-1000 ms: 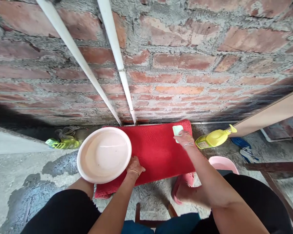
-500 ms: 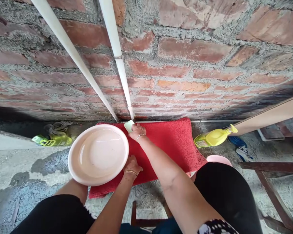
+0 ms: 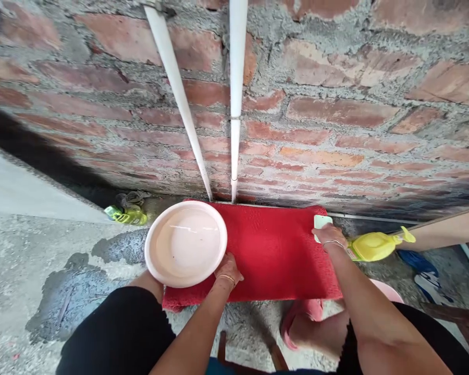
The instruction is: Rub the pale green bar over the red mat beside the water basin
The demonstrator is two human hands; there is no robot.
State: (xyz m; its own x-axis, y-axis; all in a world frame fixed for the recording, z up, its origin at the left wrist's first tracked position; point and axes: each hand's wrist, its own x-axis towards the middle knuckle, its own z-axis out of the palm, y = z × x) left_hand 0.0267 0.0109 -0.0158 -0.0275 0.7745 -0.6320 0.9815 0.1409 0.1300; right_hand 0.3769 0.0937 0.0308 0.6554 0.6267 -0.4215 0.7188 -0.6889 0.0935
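Note:
A red textured cloth [image 3: 273, 250] lies spread over a low flat support that I cannot make out. My right hand [image 3: 330, 235] is closed around a pale green rectangular block [image 3: 322, 223], at the cloth's far right end. Whether the block is soap or a brush back, I cannot tell. My left hand [image 3: 227, 268] rests on the cloth against the right side of a pale pink basin [image 3: 150, 250]; its thumb points out to the right and its fingertips are partly hidden by the rim. Water fills part of the basin, which stands on the cloth's left end.
A yellow pump bottle [image 3: 373, 246] lies just right of my right hand. Blue and white slippers [image 3: 430, 278] and a pink container [image 3: 387, 290] are farther right. Another yellow-green bottle [image 3: 131, 215] is at left. White pipes [image 3: 236, 104] run down the brick wall [image 3: 320, 112] behind.
My right hand has slid the green block from beside the basin across to the cloth's right end. My left hand stays by the basin. The view has shifted left.

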